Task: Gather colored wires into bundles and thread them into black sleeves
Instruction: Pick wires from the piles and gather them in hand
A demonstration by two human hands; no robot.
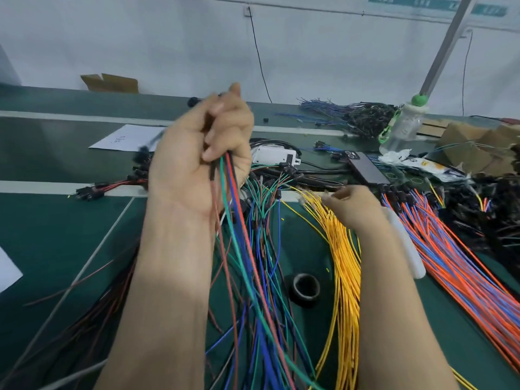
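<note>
A person stands at a green workbench (56, 226) strewn with loose wiring. Their left hand (197, 153) is raised above the middle of the bench, fingers curled tight round a small bundle of wires (230, 209) (green, blue, red and brown), which trails down from the fist toward the near edge. A short black sleeve (213, 170) shows at the bottom of that fist, beside the coloured strands. The right hand (351, 205) is lower and to the right, its fingertips resting at the far ends of a thick sheaf of yellow wires (344, 263) lying on the bench; blur makes it impossible to tell whether it is pinching one. Farther right lies a fan of orange and blue wires (455, 257). A roll of black tape (305, 287) sits between the held bundle and the yellow sheaf. Toward the far side are a dark phone (367, 168), a white box (274, 156), a clear bottle (402, 128) and a sheet of paper (126, 137).
</note>
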